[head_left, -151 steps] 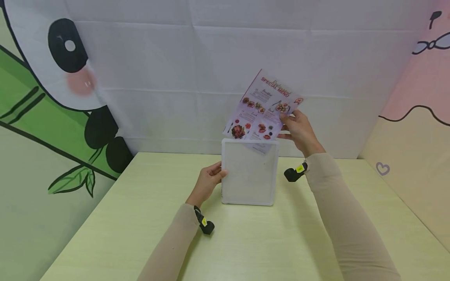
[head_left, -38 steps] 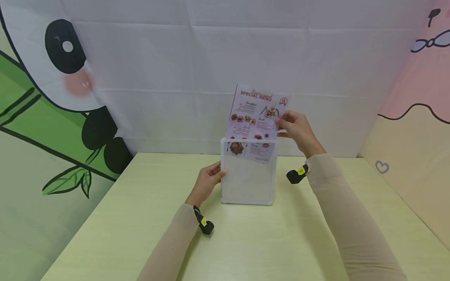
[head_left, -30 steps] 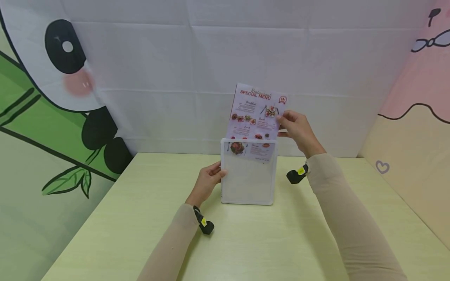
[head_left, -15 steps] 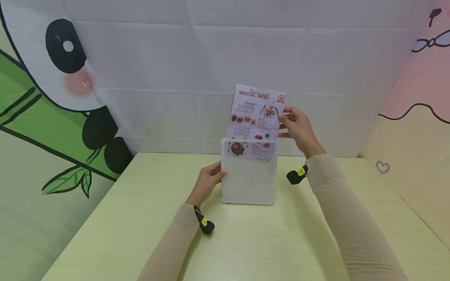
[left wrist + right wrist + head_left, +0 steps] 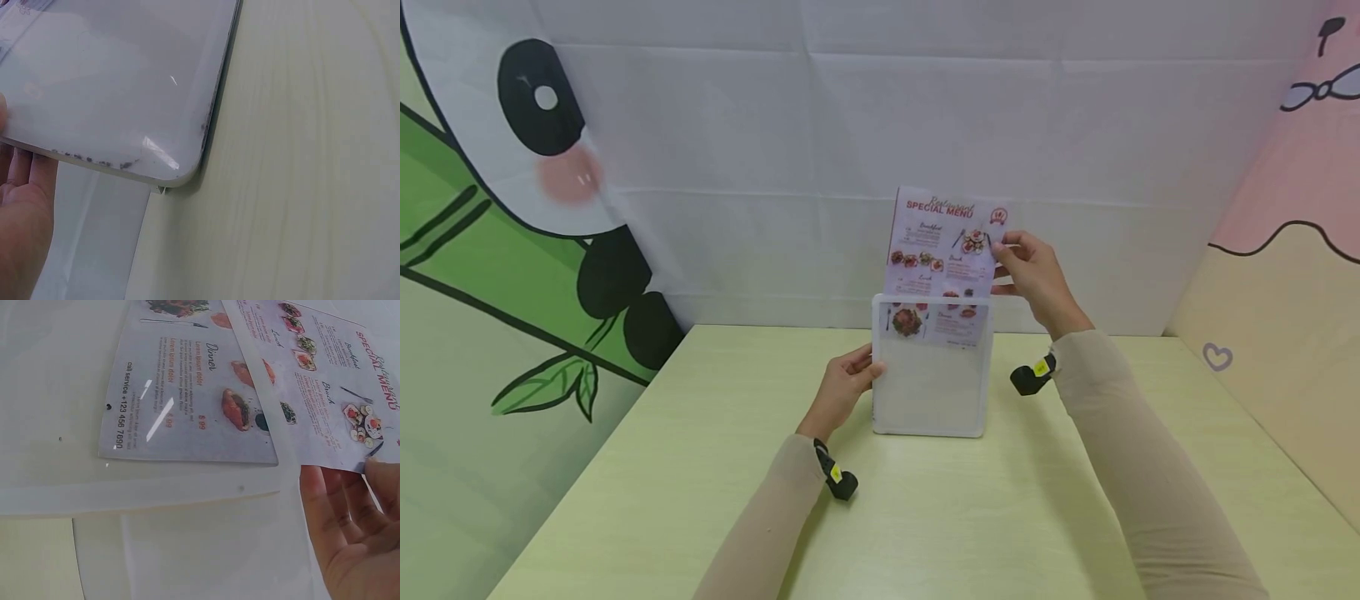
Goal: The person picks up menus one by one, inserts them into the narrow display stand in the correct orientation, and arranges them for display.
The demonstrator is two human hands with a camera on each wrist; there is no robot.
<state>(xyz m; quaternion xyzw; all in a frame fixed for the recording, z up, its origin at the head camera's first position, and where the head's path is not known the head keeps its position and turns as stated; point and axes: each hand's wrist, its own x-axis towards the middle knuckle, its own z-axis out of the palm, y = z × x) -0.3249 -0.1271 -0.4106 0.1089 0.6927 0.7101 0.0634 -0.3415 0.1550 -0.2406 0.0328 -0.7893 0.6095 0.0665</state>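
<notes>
A clear-fronted sign holder with a white frame [image 5: 928,392] stands upright on the table. My left hand [image 5: 842,387] grips its left edge, thumb in front and fingers behind; in the left wrist view fingers [image 5: 42,175] show behind the scuffed edge. A printed restaurant menu sheet [image 5: 943,242] is partly inside the holder. Its lower part shows through the clear front, while the upper part sticks out above the top rim. My right hand [image 5: 1037,279] pinches the sheet's right edge above the rim. In the right wrist view the sheet's bottom corner [image 5: 250,447] lies behind the clear panel.
The pale wood-look table [image 5: 700,483] reaches back to a white cloth backdrop [image 5: 737,167]. Cartoon-printed panels, one green [image 5: 467,333] and one pink and cream [image 5: 1285,292], flank it on both sides.
Five seconds ago the menu sheet was tilted with only a corner in the holder. It has straightened and sunk lower, slightly more in the last half second. My left hand has stayed put.
</notes>
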